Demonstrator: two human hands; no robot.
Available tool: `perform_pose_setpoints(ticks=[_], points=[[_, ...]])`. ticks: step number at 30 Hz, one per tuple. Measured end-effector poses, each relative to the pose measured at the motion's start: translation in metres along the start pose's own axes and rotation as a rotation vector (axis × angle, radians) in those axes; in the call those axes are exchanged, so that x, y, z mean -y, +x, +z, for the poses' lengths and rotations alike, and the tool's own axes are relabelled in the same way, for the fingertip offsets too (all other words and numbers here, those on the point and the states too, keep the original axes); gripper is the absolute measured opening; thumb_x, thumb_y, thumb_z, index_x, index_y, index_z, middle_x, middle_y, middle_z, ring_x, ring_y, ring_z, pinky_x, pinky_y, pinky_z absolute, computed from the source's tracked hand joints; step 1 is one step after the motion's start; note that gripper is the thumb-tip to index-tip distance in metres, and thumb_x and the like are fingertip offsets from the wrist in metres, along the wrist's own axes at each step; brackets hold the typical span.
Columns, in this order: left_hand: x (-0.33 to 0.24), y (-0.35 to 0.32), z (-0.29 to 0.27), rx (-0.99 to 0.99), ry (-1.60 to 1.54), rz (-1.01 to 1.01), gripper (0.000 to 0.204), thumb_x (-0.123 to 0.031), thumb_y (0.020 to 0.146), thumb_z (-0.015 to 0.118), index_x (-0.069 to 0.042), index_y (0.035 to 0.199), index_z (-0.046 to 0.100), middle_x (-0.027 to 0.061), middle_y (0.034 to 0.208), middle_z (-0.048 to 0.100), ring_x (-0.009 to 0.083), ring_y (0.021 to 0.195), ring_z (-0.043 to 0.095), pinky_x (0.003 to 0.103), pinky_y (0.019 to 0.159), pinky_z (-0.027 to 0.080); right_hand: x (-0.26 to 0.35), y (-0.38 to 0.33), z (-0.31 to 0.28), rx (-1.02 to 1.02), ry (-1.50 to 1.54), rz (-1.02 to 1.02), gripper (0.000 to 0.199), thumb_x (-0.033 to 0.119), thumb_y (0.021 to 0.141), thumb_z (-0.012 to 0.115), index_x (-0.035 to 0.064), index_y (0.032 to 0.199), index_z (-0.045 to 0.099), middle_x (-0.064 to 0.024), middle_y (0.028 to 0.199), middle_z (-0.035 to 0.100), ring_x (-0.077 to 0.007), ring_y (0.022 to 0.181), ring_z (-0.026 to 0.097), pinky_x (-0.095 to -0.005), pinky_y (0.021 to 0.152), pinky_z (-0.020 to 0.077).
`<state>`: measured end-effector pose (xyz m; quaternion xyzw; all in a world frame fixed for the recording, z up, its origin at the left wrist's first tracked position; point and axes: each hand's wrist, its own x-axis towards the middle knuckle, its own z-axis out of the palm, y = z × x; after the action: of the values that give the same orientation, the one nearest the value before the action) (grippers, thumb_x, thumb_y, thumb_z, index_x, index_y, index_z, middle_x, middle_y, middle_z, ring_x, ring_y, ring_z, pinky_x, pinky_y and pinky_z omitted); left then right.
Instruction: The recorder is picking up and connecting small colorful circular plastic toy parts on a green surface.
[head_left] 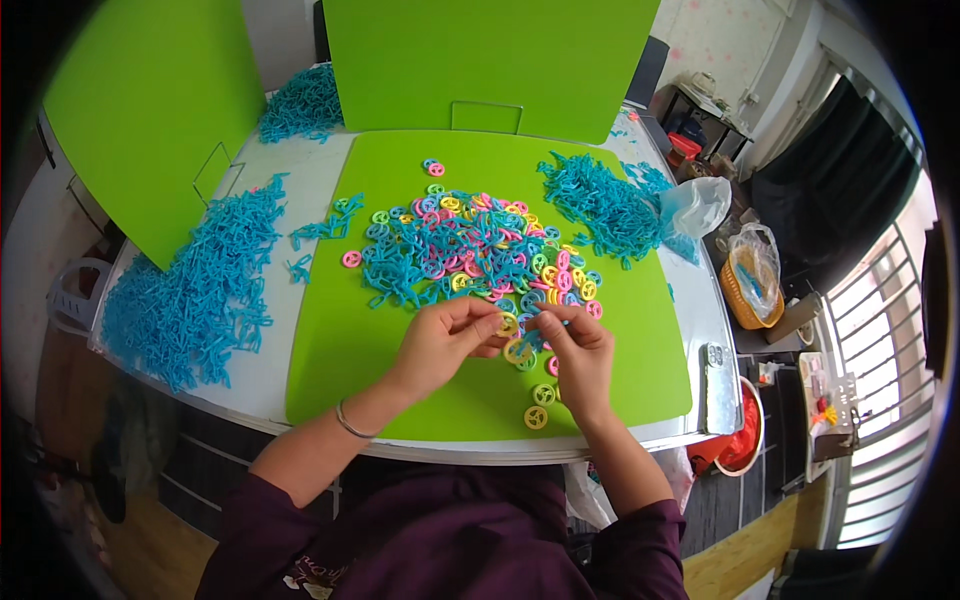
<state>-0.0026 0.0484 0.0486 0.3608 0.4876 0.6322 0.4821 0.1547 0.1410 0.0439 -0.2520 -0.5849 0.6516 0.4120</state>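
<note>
My left hand (446,340) pinches a small yellow plastic ring (508,324) at the near edge of a green mat (340,350). Close beside it, my right hand (578,352) holds a blue plastic piece (541,326) with more rings hanging under it. The fingertips of both hands almost meet. Just beyond them lies a mixed pile of pink, yellow, green and blue rings with blue connector pieces (470,250). Two loose yellow and green rings (539,405) lie on the mat below my right hand.
Heaps of blue pieces lie at the left (195,290), back left (300,105) and right (600,205). Green boards (480,60) stand behind and at the left. A clear bag (695,205) and a phone (718,385) sit at the table's right edge.
</note>
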Motion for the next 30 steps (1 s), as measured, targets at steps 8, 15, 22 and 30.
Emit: perform_pose_setpoints(ticks=[8,15,22,30], points=[[0.010,-0.008,-0.006,-0.032,-0.068,0.047,0.017,-0.011,0.091,0.058,0.002,0.101,0.063,0.0070,0.089,0.066,0.0124,0.080,0.065,0.024,0.072,0.055,-0.024,-0.013,0.011,0.030,-0.190,-0.169,0.018,0.003,0.086,0.065,-0.0025,0.103,0.066,-0.0056,0.088,0.068,-0.0069,0.077,0.060,-0.0207,0.068,0.0476],[0.013,-0.008,-0.015,-0.048,-0.155,-0.114,0.017,-0.014,0.091,0.058,0.000,0.098,0.064,0.0072,0.087,0.067,0.0128,0.077,0.066,0.025,0.071,0.055,-0.013,-0.013,0.019,0.138,-0.621,-0.475,0.022,-0.002,0.078,0.069,0.0002,0.100,0.068,-0.0099,0.081,0.067,-0.0173,0.070,0.064,-0.0271,0.064,0.0507],[0.008,-0.013,-0.012,-0.012,-0.184,-0.087,0.016,-0.013,0.091,0.058,0.000,0.097,0.064,0.0069,0.088,0.067,0.0136,0.078,0.066,0.027,0.072,0.055,-0.006,-0.005,0.013,0.258,-0.820,-0.827,0.035,-0.007,0.069,0.070,0.0025,0.103,0.067,-0.0078,0.080,0.064,-0.0203,0.070,0.063,-0.0300,0.059,0.0508],[0.003,-0.017,-0.010,-0.038,0.040,0.054,0.017,-0.012,0.091,0.060,0.002,0.100,0.064,0.0073,0.090,0.067,0.0107,0.078,0.064,0.023,0.069,0.054,-0.003,-0.005,0.012,0.277,-0.863,-0.818,0.034,-0.006,0.070,0.071,0.0031,0.102,0.065,-0.0081,0.079,0.063,-0.0205,0.070,0.062,-0.0301,0.060,0.0504]])
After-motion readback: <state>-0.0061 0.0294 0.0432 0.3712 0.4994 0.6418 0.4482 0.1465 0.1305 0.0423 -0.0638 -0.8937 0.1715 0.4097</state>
